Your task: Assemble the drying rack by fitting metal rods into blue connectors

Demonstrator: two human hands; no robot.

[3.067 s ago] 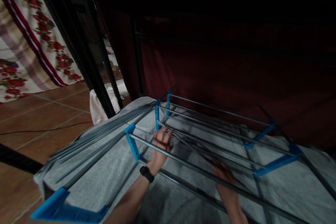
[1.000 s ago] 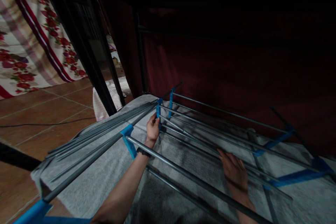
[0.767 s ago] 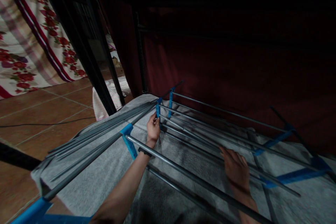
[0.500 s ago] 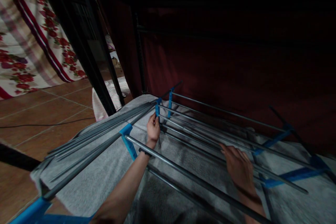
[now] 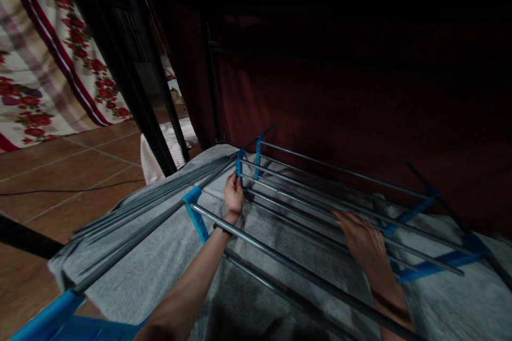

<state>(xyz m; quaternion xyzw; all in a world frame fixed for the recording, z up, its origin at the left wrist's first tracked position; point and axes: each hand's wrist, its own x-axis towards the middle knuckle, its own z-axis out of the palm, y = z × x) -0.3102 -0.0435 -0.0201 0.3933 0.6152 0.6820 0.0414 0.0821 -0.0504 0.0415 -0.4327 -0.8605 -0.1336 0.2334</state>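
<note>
A drying rack of grey metal rods and blue plastic brackets lies over a grey towel-like cloth (image 5: 264, 272). My left hand (image 5: 234, 196) reaches between the rods, its fingers closed at the lower part of a blue bracket (image 5: 239, 162). From that bracket a metal rod (image 5: 296, 195) runs toward my right hand (image 5: 362, 240), whose fingers curl over it; the thumb is hidden. The rod's loose-looking end extends past the right hand, above another blue bracket (image 5: 436, 268). A nearer blue bracket (image 5: 196, 216) holds a thicker rod (image 5: 272, 257) that crosses over my left wrist.
Folded grey rods (image 5: 160, 186) lie along the left. Black frame posts (image 5: 120, 64) rise at the left, and a dark red cloth (image 5: 320, 101) hangs behind. A floral cloth (image 5: 76, 58) hangs above the tiled floor (image 5: 92, 154), where a dark cable runs.
My right hand has risen slightly, its fingers now lying flatter over the rod. The rack's right end has shifted a little to the left. My left hand stays at the bracket.
</note>
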